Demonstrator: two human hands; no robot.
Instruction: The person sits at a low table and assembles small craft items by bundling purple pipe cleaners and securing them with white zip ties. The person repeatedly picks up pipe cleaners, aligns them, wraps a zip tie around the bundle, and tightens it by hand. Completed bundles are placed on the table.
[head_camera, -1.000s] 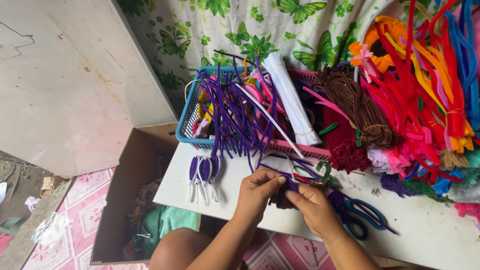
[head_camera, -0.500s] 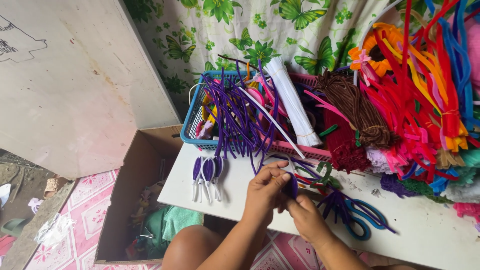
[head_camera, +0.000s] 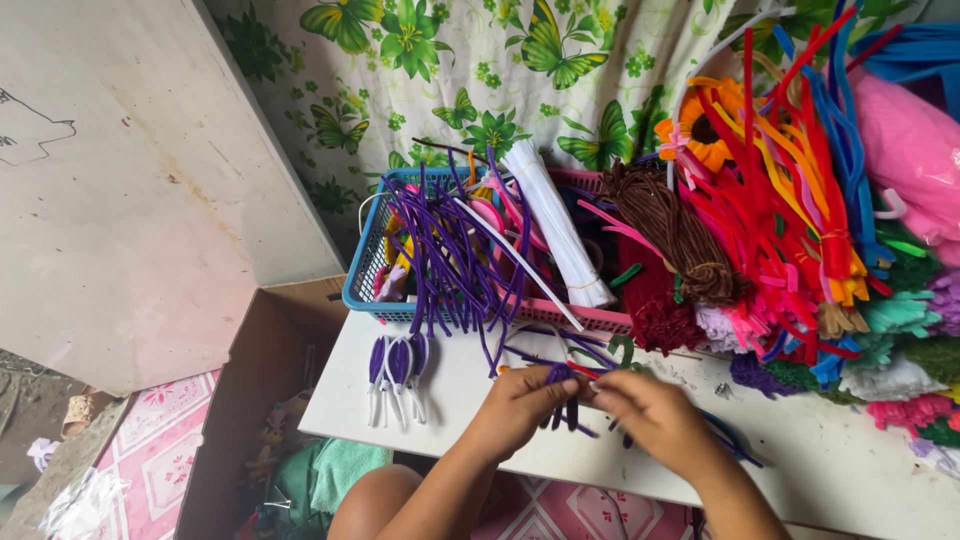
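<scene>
I'm in a home craft corner, by the look of it. In front of me a white table (head_camera: 800, 460) is heaped with pipe cleaners (head_camera: 780, 210) in red, orange, blue and brown, and a blue basket (head_camera: 362, 285) holds purple ones. A butterfly-print curtain (head_camera: 480, 70) hangs behind, a cardboard box (head_camera: 250, 400) stands below, and the floor (head_camera: 160, 440) is pink patterned tile.

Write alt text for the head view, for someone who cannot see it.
Left hand and right hand meet over a white table, pinching purple pipe cleaners. Behind them a blue basket overflows with purple stems; red, orange and brown bundles lie to the right.
</scene>
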